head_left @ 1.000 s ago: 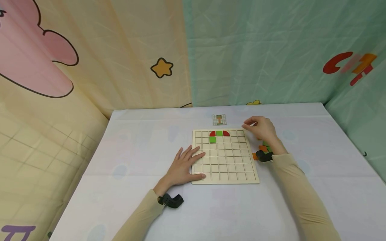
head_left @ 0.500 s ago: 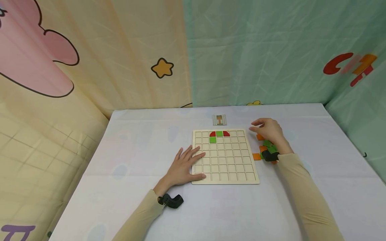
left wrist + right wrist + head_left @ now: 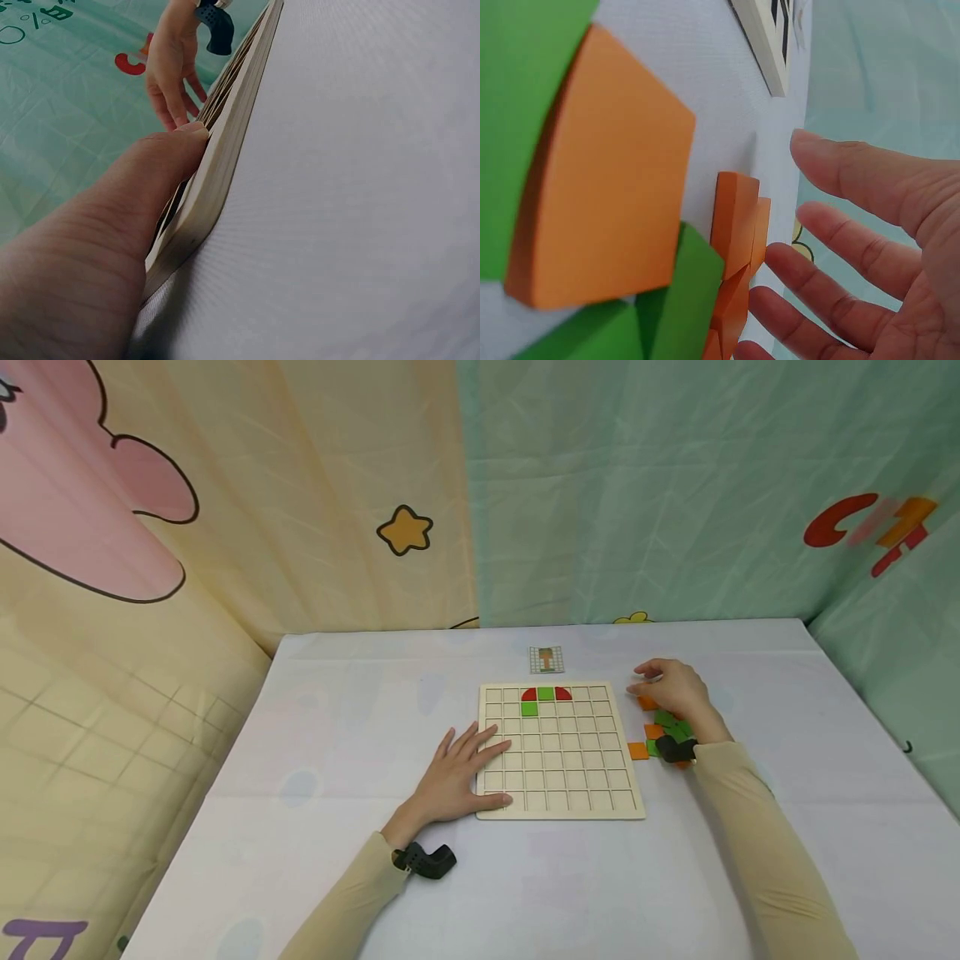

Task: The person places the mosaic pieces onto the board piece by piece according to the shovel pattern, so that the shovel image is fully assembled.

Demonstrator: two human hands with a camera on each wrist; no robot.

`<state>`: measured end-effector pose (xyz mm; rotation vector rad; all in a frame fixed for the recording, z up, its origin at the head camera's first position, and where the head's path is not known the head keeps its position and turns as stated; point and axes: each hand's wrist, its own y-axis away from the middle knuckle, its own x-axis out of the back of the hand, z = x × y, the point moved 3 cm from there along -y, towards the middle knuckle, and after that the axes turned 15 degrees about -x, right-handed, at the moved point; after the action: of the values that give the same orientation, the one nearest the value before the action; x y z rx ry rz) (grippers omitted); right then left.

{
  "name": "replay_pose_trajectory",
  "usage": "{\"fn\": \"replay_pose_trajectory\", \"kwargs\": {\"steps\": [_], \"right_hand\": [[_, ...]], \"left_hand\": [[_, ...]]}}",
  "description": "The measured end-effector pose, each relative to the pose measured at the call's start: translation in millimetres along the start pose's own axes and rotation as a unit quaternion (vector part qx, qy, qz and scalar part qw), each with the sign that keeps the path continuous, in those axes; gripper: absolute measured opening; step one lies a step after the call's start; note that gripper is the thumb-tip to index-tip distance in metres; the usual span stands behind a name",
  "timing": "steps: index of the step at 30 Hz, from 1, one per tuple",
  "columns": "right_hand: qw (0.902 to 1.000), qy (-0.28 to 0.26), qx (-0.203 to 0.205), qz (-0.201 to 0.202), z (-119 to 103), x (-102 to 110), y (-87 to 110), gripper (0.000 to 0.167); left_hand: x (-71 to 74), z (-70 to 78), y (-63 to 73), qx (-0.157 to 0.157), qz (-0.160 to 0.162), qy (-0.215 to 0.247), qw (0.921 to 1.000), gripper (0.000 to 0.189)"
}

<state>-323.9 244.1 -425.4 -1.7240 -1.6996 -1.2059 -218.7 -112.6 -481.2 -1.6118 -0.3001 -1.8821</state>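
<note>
My left hand [image 3: 448, 782] lies with spread fingers over the left edge of a pale wooden grid board [image 3: 558, 768]; in the left wrist view its thumb [image 3: 161, 161] rests on the board's edge. Two red quarter-round pieces [image 3: 562, 693] flank a green square in the top row, and another green square [image 3: 529, 709] lies below the left one. My right hand [image 3: 672, 687] hovers right of the board, fingers apart and holding nothing. Beneath and beside it is a loose pile of orange pieces [image 3: 615, 172] and green pieces [image 3: 686, 292], partly hidden by the wrist.
A small card [image 3: 546, 660] with a printed grid picture lies behind the board. A white cloth [image 3: 360, 718] covers the table, and patterned curtains [image 3: 645, 510] hang behind it. Black wrist cameras [image 3: 677, 749] sit on both wrists.
My right hand has moved right, away from the board's top right corner, to over the orange and green pieces, more of which now show. My left hand has stayed in place.
</note>
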Motion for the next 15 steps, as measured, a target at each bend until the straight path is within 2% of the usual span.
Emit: {"fn": "replay_pose_trajectory", "kwargs": {"steps": [7,15], "right_hand": [[0.9993,0.032,-0.006,0.015,3.8,1.9,-0.3,0.049],[0.9984,0.044,-0.025,0.025,4.7,3.6,3.2,0.046]], "left_hand": [[0.3,0.4,0.3,-0.001,0.003,0.003,1.0000,0.081],[0.8,0.8,0.2,-0.003,0.006,0.004,1.0000,0.082]]}}
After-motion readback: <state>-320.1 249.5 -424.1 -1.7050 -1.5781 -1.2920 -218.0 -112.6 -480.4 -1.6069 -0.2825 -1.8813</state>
